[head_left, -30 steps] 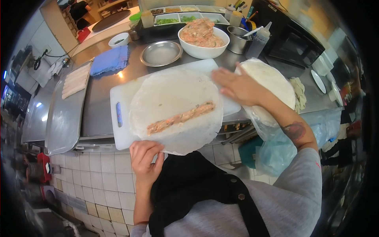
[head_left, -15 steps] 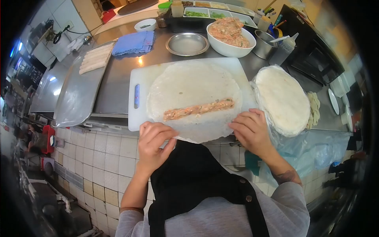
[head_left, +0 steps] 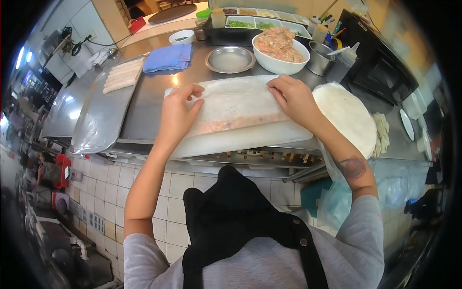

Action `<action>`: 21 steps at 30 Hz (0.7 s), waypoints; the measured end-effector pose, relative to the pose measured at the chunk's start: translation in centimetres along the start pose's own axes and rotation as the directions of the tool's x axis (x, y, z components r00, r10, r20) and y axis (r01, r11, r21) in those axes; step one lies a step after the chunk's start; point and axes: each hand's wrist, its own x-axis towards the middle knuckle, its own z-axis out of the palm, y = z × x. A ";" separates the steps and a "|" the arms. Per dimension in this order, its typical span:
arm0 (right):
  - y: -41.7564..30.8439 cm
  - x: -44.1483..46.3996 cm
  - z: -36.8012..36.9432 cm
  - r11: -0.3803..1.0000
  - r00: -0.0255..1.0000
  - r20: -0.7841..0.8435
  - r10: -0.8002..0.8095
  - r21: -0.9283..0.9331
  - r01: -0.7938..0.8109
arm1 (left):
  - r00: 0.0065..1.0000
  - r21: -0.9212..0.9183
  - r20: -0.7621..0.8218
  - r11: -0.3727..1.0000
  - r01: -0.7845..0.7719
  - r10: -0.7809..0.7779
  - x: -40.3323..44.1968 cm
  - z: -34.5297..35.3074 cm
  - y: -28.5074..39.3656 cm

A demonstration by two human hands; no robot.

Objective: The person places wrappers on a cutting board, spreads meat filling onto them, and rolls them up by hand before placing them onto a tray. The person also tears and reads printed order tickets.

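A thin pale wrapper sheet (head_left: pixel 236 98) lies folded away from me over a strip of pinkish filling (head_left: pixel 231 124), which shows through it. Both are on the white cutting board (head_left: pixel 240 140). My left hand (head_left: pixel 180 108) is at the sheet's left side, its thumb and fingers curved apart, with nothing visible between them. On the right, my right hand (head_left: pixel 293 98) pinches the sheet's far right edge between thumb and fingers. To the right of the board is a round stack of wrappers (head_left: pixel 346 118) in plastic.
Beyond the board stand a metal dish (head_left: pixel 230 59), a white bowl of filling (head_left: pixel 281 50) and a metal pot (head_left: pixel 320 58). Blue cloths (head_left: pixel 168 59) and a tray (head_left: pixel 98 118) with several pale rolls (head_left: pixel 123 75) are at left.
Both hands have moved from the sheet's near edge toward the far side of the board. The near part of the sheet now lies over the filling. Earlier, my right hand came in from the wrapper stack.
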 end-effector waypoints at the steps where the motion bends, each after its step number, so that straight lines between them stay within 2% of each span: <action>1: 0.3 0.1 0.5 1.000 1.000 -0.002 -0.003 0.001 0.003 | 0.993 0.171 -0.052 0.981 -0.093 0.103 -0.1 0.2 0.1; 2: 0.6 0.3 0.9 0.994 0.998 0.011 -0.058 -0.089 0.059 | 0.973 0.341 -0.085 0.924 -0.173 0.213 -0.1 0.5 0.3; 3: 0.7 0.5 1.0 0.977 0.993 0.025 -0.112 -0.179 0.115 | 0.972 0.344 -0.089 0.922 -0.175 0.218 -0.7 0.8 0.7; 4: 0.4 0.6 0.9 0.977 0.993 0.018 -0.115 -0.181 0.117 | 0.968 0.316 -0.078 0.926 -0.205 0.241 -1.8 0.9 1.4; 6: -1.2 -0.2 0.4 0.945 0.970 -0.039 -0.241 -0.239 0.226 | 0.962 0.199 -0.022 0.944 -0.264 0.273 -3.8 1.6 2.2; 7: -2.1 -0.8 0.0 0.958 0.972 0.012 -0.237 -0.166 0.235 | 0.959 0.108 0.023 0.953 -0.284 0.283 -4.5 2.1 2.5; 11: -4.4 -2.6 0.9 0.967 0.963 0.093 -0.252 -0.011 0.255 | 0.958 0.061 0.097 0.959 -0.275 0.269 -5.3 3.6 3.6; 14: -3.9 -2.2 0.7 0.982 0.979 0.092 -0.183 0.069 0.177 | 0.964 0.094 0.140 0.966 -0.240 0.226 -4.9 3.5 3.8; 16: -2.4 -1.7 0.5 0.973 0.965 0.226 -0.132 0.217 0.082 | 0.965 0.097 0.172 0.971 -0.219 0.200 -4.5 3.3 3.9; 17: -2.0 -1.4 0.3 0.972 0.965 0.227 -0.133 0.218 0.082 | 0.964 0.102 0.202 0.975 -0.196 0.173 -4.3 3.2 3.9; 19: -1.4 -0.8 -0.2 0.956 0.914 0.402 -0.059 0.285 -0.064 | 0.963 0.114 0.235 0.980 -0.165 0.135 -4.0 2.9 4.1; 21: -0.9 -0.4 -0.5 0.943 0.896 0.442 -0.030 0.309 -0.121 | 0.958 0.124 0.270 0.983 -0.136 0.098 -3.8 2.9 4.0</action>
